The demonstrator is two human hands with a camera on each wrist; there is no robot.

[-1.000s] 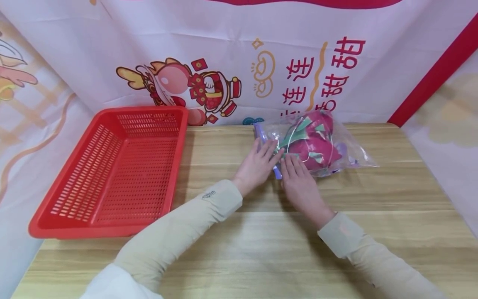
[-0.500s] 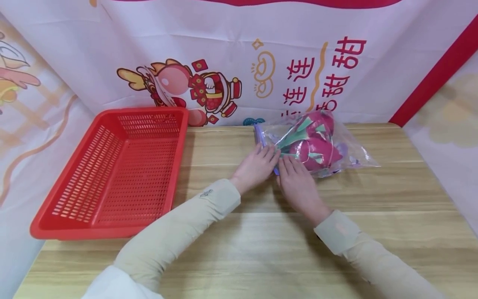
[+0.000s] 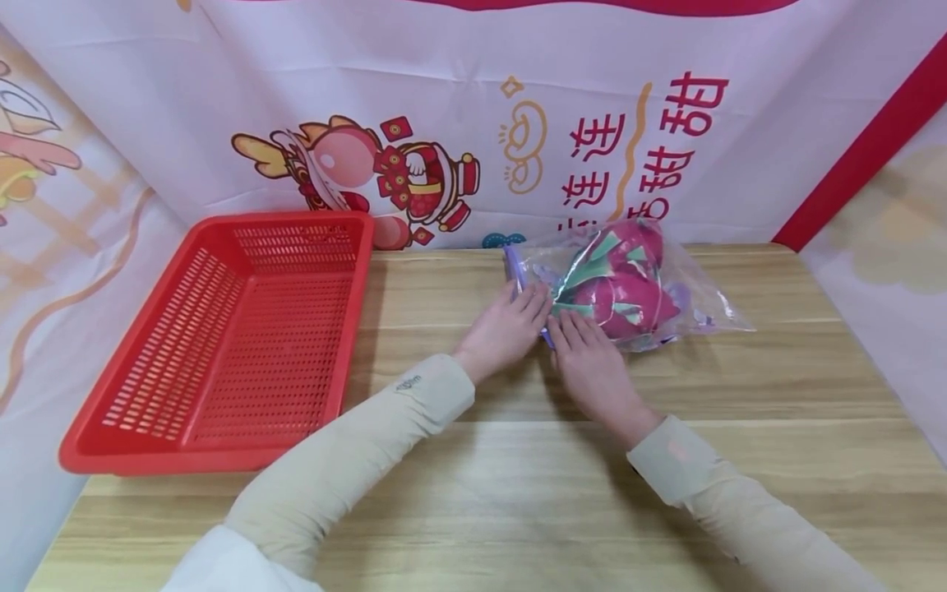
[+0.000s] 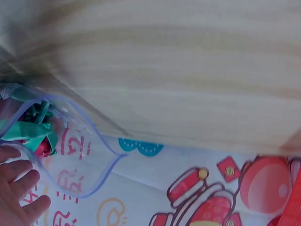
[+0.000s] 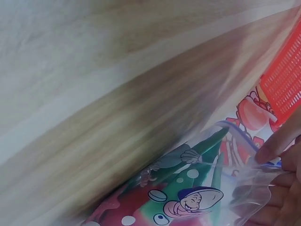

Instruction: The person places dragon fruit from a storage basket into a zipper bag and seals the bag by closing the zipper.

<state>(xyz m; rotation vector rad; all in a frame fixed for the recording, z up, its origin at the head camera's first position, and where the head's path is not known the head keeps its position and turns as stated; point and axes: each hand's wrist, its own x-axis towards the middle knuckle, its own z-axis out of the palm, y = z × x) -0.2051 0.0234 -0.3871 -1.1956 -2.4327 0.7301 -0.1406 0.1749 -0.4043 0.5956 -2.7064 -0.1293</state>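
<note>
Two dragon fruits, pink with green leaf tips, lie inside a clear zip bag with a purple zip edge, at the back of the table right of centre. My left hand pinches the near part of the bag's mouth; its thumb is hidden. Close beside it, my right hand holds the same edge. In the right wrist view, the thumb and fingers pinch the zip edge of the printed bag. The left wrist view shows the bag's mouth gaping, with green leaf tips inside.
A red perforated plastic basket stands on the left of the wooden table. Behind the table hangs a white printed cloth, close to the bag's far side. More printed cloth borders both sides.
My left hand's fingers have drawn together and shifted slightly down along the bag's edge. The right hand has moved slightly left toward them. The bag and basket stay in place.
</note>
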